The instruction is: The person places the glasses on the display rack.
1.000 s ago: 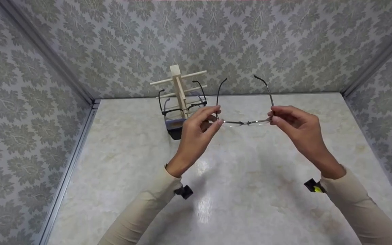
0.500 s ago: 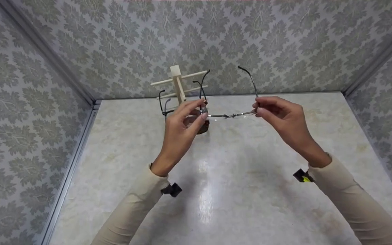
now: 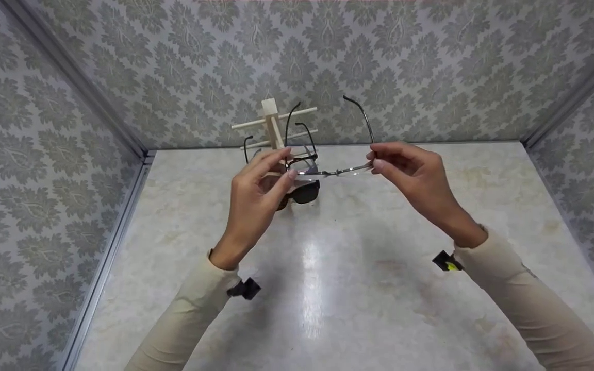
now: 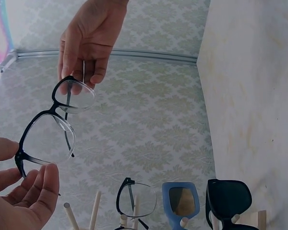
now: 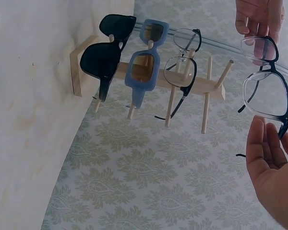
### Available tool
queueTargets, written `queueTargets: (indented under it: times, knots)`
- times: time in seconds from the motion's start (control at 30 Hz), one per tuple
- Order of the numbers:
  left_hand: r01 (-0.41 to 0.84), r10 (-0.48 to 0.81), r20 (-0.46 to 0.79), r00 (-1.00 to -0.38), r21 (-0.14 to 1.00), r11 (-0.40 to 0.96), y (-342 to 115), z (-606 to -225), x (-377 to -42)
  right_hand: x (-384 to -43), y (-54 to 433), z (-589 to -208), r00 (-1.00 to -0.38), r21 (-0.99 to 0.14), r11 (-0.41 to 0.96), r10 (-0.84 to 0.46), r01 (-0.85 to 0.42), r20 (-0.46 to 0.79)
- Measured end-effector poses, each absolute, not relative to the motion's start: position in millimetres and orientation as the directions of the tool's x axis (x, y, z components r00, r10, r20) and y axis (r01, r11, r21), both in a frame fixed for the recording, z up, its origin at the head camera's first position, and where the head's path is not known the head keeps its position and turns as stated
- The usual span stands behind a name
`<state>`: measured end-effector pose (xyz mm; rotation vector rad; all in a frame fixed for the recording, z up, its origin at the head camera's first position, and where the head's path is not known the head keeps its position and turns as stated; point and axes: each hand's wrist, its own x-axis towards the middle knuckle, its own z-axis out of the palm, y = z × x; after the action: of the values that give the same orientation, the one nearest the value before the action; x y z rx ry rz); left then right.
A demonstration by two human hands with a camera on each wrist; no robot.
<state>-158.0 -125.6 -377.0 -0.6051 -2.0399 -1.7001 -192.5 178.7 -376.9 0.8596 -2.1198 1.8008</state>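
Both hands pinch one pair of clear-lensed eyeglasses (image 3: 331,173) with a dark upper rim, its temples unfolded and pointing away. My left hand (image 3: 256,198) grips one end near the hinge, and my right hand (image 3: 418,178) the other end. They hold the glasses in the air, level with the upper part of a wooden eyewear rack (image 5: 209,88). In the head view the left hand covers part of this rack. On its pegs sit black sunglasses (image 5: 100,61), blue-framed sunglasses (image 5: 143,76) with brown lenses, and black-rimmed clear glasses (image 5: 194,72), from the bottom upward.
The rack's top pegs (image 3: 302,112) stick out sideways from its post at the back of the pale marbled table (image 3: 379,309). Patterned wall panels (image 3: 431,67) enclose the back and sides. A metal rail (image 3: 98,278) runs along the left table edge.
Both hands have carried the eyeglasses left and slightly farther back, from right of the rack to partly in front of it. Their grip on both ends stays the same.
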Motion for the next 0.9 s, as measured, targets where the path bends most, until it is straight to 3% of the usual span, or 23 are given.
queueTargets:
  times: [0.9]
  knots:
    - [0.487, -0.033, 0.503, -0.863, 0.849, 0.207, -175, -375, -149, -211, 126, -367, -0.796, -0.849, 0.038, -0.373, -0.527, 0.477]
